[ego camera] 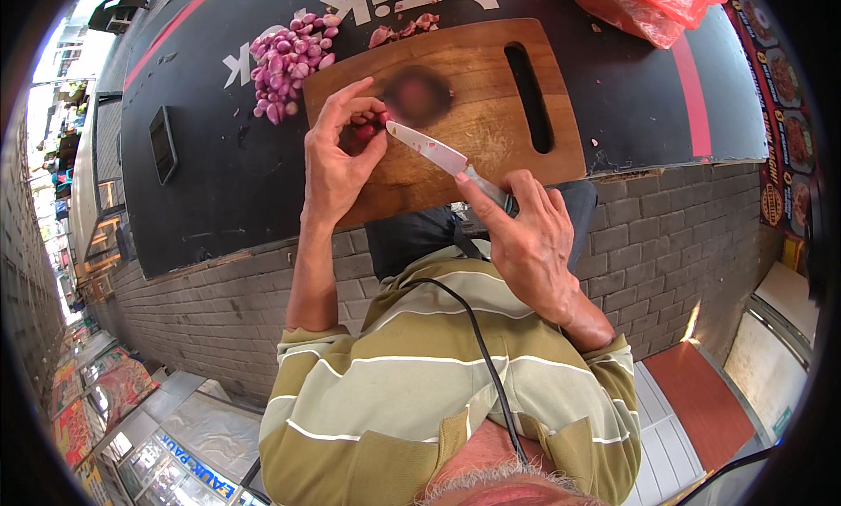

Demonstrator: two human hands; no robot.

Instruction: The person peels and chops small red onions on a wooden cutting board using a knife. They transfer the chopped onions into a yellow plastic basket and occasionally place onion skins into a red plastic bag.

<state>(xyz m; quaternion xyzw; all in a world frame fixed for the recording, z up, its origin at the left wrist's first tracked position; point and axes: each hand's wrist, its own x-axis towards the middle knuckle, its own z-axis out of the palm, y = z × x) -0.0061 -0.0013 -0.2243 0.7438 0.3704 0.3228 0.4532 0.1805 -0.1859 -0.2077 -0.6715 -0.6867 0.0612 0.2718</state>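
Small red shallots [365, 131] are pinched between the thumb and fingers of my left hand [345, 144], above the left part of a wooden cutting board [453, 171]. My right hand [525, 236] grips the handle of a knife [430, 150], its index finger stretched along towards the blade. The blade points up and left, its tip at the shallots by my left fingers. Reddish bits cling to the blade. On the board beyond the tip, a round dark patch [417, 95] is blurred; what it is cannot be told.
A pile of shallots [289, 66] lies left of the board on the black table [217, 177]. Shallot skins [404, 30] are scattered behind the board. A red plastic bag [650, 6] sits at the back right, and a small dark tray [163, 144] is at the far left.
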